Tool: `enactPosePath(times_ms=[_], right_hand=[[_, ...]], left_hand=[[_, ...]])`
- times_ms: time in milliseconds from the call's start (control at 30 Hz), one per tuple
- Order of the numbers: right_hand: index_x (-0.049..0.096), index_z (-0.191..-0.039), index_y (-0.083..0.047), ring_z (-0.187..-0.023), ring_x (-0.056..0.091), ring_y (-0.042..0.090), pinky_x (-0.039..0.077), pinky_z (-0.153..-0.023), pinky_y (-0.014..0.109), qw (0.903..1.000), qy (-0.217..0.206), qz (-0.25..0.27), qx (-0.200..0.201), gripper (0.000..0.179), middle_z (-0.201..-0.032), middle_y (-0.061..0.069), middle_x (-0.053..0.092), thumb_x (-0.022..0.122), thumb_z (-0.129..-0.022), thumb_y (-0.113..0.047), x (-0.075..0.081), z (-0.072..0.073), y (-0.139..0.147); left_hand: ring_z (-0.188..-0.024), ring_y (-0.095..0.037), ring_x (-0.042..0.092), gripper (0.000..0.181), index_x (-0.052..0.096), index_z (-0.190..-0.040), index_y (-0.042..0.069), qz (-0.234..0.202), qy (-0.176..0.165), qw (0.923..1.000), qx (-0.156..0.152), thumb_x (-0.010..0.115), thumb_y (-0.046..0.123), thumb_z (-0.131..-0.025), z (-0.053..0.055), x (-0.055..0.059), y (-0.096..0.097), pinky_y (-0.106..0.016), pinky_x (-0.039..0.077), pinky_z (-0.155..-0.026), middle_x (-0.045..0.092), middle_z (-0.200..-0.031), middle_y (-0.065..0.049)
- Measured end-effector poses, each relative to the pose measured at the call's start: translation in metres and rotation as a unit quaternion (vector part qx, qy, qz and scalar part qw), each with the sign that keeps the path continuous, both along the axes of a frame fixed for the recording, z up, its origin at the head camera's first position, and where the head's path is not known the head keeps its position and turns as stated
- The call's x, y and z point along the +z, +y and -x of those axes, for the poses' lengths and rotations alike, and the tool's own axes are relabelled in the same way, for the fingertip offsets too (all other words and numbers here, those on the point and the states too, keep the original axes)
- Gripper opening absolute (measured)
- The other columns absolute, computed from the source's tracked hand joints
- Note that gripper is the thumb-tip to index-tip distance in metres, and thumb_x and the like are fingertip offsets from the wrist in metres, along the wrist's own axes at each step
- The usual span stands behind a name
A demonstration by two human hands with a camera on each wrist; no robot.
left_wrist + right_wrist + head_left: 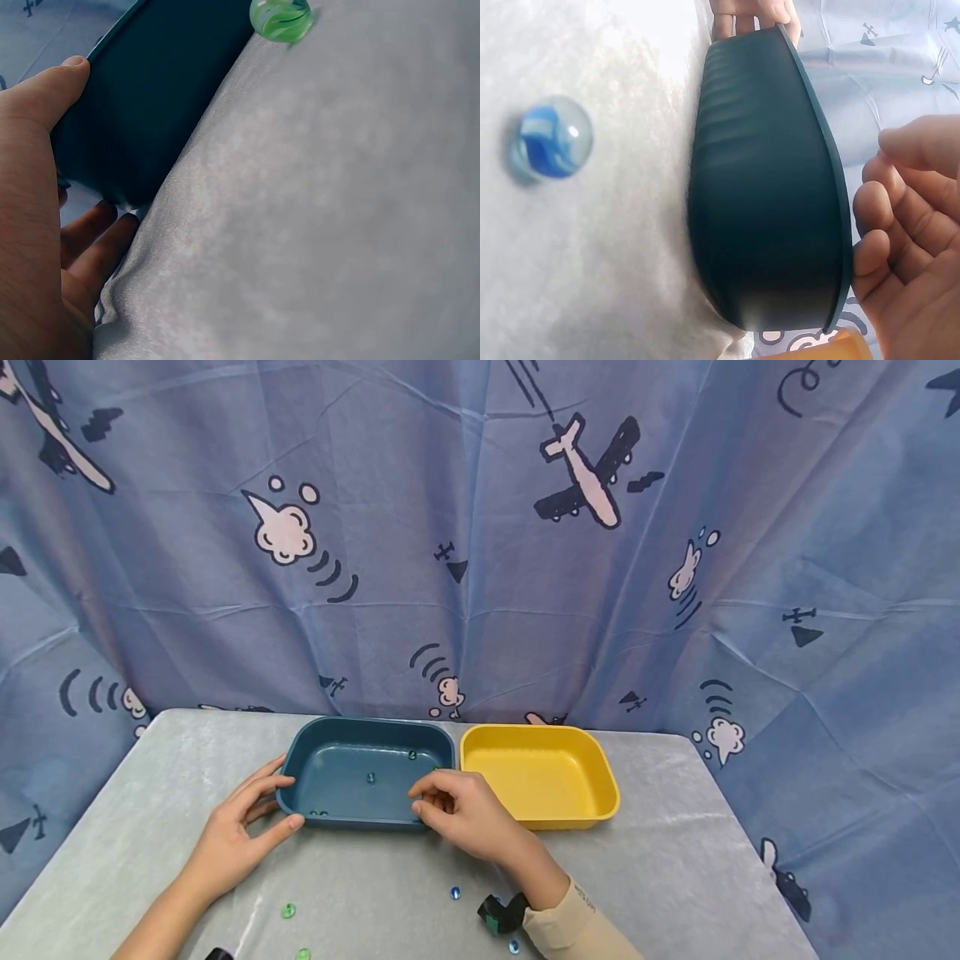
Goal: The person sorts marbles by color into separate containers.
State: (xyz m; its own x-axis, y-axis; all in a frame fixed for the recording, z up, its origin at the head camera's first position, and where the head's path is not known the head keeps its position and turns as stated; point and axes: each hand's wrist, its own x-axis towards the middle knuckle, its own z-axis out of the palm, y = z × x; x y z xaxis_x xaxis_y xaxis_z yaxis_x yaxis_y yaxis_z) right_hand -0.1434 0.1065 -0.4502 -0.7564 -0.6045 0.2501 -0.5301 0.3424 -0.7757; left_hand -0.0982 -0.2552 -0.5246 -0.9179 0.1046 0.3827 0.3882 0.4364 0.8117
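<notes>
- Left hand [238, 839]: grasps the left end of the dark teal tray [369, 825], thumb at the near rim and fingers against the end wall.
- Right hand [468, 814]: positioned at the right end of the teal tray, fingers bent, thumb tip close to the index fingertip. Cannot tell whether anything is held.
- Tray marbles [371, 778]: several small glass pieces, spread apart on the floor of the teal tray; two lie by its near wall.
- Green marbles [288, 911]: two on the counter [375, 893], nearer the camera than the teal tray.
- Blue marbles [455, 892]: on the counter, near the right wrist.
- Yellow tray [540, 823]: just right of the teal tray.
</notes>
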Motion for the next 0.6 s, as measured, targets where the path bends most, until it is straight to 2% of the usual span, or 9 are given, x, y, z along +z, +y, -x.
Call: enactPosePath(times_ms=[200,600], right_hand=[[0.079,-0.112,-0.017,-0.071,0.054,0.006,0.047,-0.059,0.020,1.0000,0.003,0.003,0.001,0.011,-0.085,-0.012,0.064,0.075,-0.105,-0.011,-0.0002,0.0005,-0.0009],[0.079,-0.114,-0.009,-0.074,0.056,0.006,0.049,-0.061,0.020,1.0000,-0.001,-0.007,0.004,0.010,-0.089,-0.011,0.064,0.073,-0.106,-0.012,0.0024,-0.0025,-0.0046]], left_hand=[[-0.138,0.011,0.049,0.049,0.066,-0.142,0.004,0.000,-0.001,1.0000,0.001,0.085,0.006,-0.097,-0.0005,0.0002,-0.0004,-0.010,0.052,-0.103,0.042,-0.172,-0.009],[-0.139,0.010,0.049,0.049,0.067,-0.141,0.004,0.000,0.004,1.0000,0.006,0.086,0.005,-0.095,0.0004,0.0010,0.0002,-0.011,0.053,-0.103,0.043,-0.171,-0.010]])
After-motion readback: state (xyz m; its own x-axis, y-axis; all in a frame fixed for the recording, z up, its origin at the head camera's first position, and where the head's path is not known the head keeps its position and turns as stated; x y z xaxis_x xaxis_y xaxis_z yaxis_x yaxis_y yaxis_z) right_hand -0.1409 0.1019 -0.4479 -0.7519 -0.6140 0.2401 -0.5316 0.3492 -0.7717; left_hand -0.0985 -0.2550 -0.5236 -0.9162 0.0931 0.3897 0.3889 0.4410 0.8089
